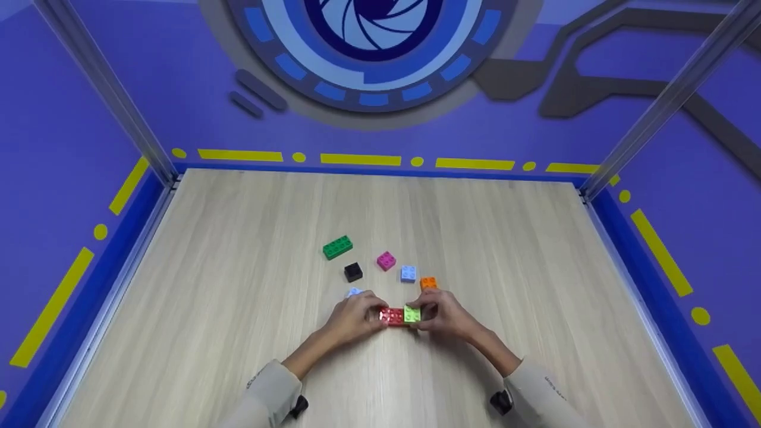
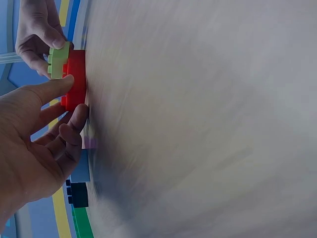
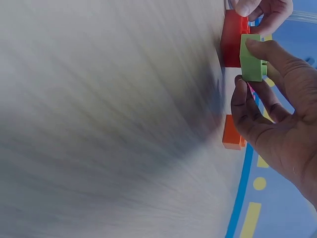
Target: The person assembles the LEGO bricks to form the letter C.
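Note:
A long red brick [image 1: 391, 316] lies on the table between the two hands. My left hand [image 1: 355, 318] grips its left end, the thumb along the near side in the left wrist view. On the red brick's right end sits a small light green brick [image 3: 251, 58], studs up. My right hand [image 1: 447, 315] pinches that green brick between thumb and fingers. Just beyond the right hand is an orange brick [image 1: 428, 283]; a light blue brick [image 1: 355, 292] lies partly hidden behind the left hand.
Farther back on the wooden table [image 1: 250, 238] lie a long green brick [image 1: 337, 247], a black brick [image 1: 353, 271], a magenta brick [image 1: 386, 260] and a second light blue brick [image 1: 408, 273]. Blue-purple panels [image 1: 380, 142] wall in the back and sides.

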The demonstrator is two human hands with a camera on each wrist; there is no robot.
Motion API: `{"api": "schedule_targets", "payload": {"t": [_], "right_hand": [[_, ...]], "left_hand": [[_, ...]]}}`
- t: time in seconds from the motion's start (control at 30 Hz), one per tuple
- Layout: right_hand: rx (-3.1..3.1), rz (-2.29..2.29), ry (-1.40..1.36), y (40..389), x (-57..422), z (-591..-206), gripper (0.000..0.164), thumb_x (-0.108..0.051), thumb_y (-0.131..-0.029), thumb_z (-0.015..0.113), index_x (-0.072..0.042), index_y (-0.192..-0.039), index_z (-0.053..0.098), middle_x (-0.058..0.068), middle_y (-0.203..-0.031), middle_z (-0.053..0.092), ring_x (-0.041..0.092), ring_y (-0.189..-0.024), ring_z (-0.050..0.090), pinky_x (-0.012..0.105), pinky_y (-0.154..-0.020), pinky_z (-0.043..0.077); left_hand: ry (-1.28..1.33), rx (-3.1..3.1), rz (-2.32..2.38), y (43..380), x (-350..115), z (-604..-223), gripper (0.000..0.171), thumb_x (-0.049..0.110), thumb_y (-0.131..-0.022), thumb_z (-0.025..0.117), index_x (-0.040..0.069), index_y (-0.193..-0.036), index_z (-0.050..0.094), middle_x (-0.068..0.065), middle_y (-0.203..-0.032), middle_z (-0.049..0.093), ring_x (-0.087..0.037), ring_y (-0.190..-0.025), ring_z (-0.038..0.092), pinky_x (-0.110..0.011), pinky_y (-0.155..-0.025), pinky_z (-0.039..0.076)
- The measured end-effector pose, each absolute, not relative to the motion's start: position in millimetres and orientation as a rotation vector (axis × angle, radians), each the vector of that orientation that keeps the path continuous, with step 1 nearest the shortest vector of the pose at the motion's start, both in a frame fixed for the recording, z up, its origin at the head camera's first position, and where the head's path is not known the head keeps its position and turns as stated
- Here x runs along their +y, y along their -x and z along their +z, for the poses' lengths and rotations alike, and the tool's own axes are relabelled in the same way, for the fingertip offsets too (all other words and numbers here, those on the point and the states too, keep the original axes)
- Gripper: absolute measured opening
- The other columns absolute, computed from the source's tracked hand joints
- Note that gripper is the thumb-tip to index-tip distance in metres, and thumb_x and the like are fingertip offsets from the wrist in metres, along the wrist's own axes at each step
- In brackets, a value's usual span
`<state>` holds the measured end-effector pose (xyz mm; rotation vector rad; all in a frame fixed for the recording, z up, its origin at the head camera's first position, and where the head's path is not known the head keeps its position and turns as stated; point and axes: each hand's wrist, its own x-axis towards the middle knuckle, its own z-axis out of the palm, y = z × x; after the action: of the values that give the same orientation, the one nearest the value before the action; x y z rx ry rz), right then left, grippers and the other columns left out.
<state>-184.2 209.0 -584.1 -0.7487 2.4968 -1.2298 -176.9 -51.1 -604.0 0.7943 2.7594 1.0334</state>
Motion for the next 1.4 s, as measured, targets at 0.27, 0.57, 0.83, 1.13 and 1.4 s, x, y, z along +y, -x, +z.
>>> {"api": "schedule_targets", "payload": {"t": [0.27,0.57,0.83,1.13,1.4], "right_hand": [[2.532,-1.321,0.714,176.5,207.9,-592.5,0.036,-0.002,-0.077,0.085,-0.005,-0.112,0.076,0.009,-0.105,0.071,0.021,-0.091,0.06,0.022,-0.078,0.048],[2.517,-1.316,0.689,171.0,206.3,-596.4,0.036,-0.005,-0.082,0.082,-0.006,-0.116,0.071,0.009,-0.11,0.07,0.013,-0.095,0.061,0.031,-0.085,0.054],[2.501,-1.34,0.674,173.3,201.3,-597.1,0.039,-0.009,-0.084,0.083,-0.006,-0.121,0.069,0.01,-0.114,0.071,0.014,-0.096,0.062,0.026,-0.085,0.053],[2.563,-1.336,0.652,175.4,196.3,-596.1,0.036,-0.008,-0.082,0.084,-0.003,-0.116,0.072,0.01,-0.107,0.073,0.013,-0.093,0.062,0.026,-0.083,0.053],[2.555,-1.258,0.589,174.5,196.3,-593.6,0.036,-0.009,-0.084,0.083,-0.005,-0.118,0.073,0.008,-0.111,0.073,0.013,-0.095,0.061,0.023,-0.084,0.052]], "left_hand": [[-0.78,2.766,1.019,174.4,-50.3,-601.5,0.031,0.027,-0.084,0.082,0.012,-0.111,0.077,-0.002,-0.1,0.071,-0.016,-0.088,0.064,-0.029,-0.075,0.051],[-0.774,2.762,1.009,171.2,-48.8,-603.8,0.031,0.027,-0.086,0.081,0.012,-0.113,0.076,-0.002,-0.102,0.071,-0.012,-0.087,0.061,-0.027,-0.072,0.048],[-0.771,2.777,1.043,171.7,-49.8,-604.3,0.032,0.026,-0.085,0.082,0.012,-0.114,0.075,-0.002,-0.101,0.07,-0.016,-0.088,0.063,-0.03,-0.075,0.05],[-0.776,2.764,1.053,173.0,-52.8,-596.2,0.033,0.025,-0.091,0.077,0.011,-0.12,0.073,-0.004,-0.113,0.075,-0.021,-0.102,0.069,-0.04,-0.086,0.055],[-0.71,2.884,1.166,175.1,-73.2,-585.5,0.028,0.018,-0.089,0.079,0.009,-0.114,0.074,-0.008,-0.109,0.074,-0.024,-0.094,0.071,-0.041,-0.08,0.057]]}}
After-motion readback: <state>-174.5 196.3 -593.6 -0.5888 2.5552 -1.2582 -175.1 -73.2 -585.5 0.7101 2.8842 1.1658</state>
